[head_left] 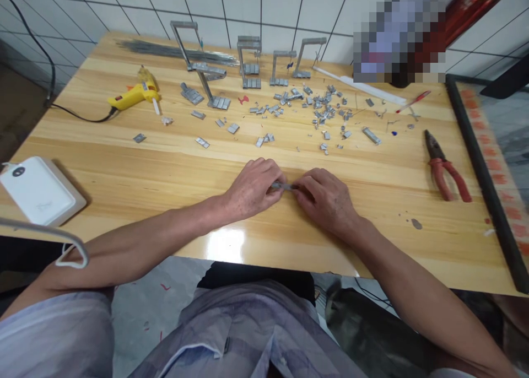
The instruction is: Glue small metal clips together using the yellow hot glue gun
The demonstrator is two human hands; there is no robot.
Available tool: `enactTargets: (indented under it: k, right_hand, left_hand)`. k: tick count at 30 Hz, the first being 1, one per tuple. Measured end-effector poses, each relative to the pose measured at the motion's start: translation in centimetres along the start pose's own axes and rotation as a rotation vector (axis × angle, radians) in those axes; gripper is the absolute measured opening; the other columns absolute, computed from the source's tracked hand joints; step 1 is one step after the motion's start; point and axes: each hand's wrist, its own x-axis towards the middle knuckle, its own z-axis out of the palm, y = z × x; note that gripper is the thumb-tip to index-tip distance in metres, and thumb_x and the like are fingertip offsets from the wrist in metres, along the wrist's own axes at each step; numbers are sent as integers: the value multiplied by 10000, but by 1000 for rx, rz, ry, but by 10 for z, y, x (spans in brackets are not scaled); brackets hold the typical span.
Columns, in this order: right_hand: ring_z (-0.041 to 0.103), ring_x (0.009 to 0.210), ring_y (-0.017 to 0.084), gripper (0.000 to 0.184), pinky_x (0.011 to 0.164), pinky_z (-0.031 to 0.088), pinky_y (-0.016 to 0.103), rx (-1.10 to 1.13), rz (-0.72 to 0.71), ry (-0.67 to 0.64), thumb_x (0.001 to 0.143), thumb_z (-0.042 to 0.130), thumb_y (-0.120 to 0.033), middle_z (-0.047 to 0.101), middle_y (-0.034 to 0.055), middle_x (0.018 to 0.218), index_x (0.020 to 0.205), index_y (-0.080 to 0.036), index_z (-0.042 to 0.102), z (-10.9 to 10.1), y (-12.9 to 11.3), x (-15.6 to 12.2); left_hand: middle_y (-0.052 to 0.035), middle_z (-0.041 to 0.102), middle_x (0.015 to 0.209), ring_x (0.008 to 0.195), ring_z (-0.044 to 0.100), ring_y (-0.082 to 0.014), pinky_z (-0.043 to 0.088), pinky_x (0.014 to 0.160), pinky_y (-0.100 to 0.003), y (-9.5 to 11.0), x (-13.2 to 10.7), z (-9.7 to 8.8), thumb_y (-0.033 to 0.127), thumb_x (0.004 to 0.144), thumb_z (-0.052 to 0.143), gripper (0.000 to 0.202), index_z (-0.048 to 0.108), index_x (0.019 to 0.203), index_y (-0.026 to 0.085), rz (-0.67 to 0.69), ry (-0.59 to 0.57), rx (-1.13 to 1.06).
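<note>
My left hand and my right hand meet over the near middle of the table. Between their fingertips runs a short grey metal strip, each end pinched by one hand. The fingers cover most of it, so its full shape is hidden. Beyond the hands lie small grey metal pieces and a larger scattered heap of them. Farther back, several upright grey frames with flat slatted bases stand, among them a leaning frame and a taller frame.
At left are a yellow hot glue gun with its cord and a white power bank. Red-handled pliers lie right, near a dark-edged panel. Thin metal rods, a white strip and a red pen lie toward the wall.
</note>
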Motion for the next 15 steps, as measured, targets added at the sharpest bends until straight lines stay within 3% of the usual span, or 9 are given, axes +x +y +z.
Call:
enactTargets:
  k: [11,15]
  right_hand:
    - [651,824,217,109,722,510,349,104,-55,-12,970,636,-262,729,93,922,916,-212,716,-4,0,-1]
    - [652,842,226,85,739,516,359,112,-40,-44,950,643,-247,731,98,940,941,-213,720,-6,1,-3]
  left_hand:
    - [-47,684,1019,965,598,-210,420,880,-381,6,-2,-8,195,906,661,65,644,845,209,98,-44,-130]
    - [-60,693,1033,969,594,-224,425,868,-385,6,-2,-7,224,906,658,46,654,950,211,83,-53,-61]
